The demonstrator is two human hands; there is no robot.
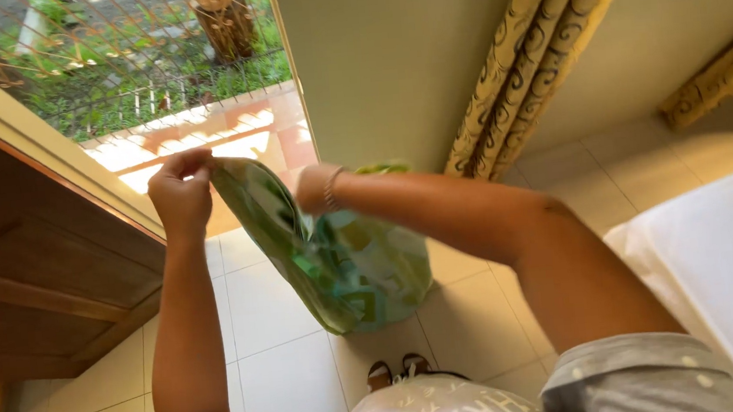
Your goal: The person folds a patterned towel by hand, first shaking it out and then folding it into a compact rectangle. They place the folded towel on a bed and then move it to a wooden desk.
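Observation:
A green patterned plastic bag (363,272) hangs in front of me above the tiled floor. My left hand (181,193) pinches the bag's upper left rim between closed fingers and holds it up. My right hand (315,188), with a bracelet at the wrist, reaches down into the bag's mouth, so its fingers are hidden inside. The bag's far rim shows just beyond that wrist.
A wooden cabinet (31,267) stands at the left. A glass door (155,66) looks onto a terrace and grass. A patterned curtain (537,53) hangs by the wall. A white mattress edge (720,265) lies at the right. My sandalled feet (401,371) stand on cream tiles.

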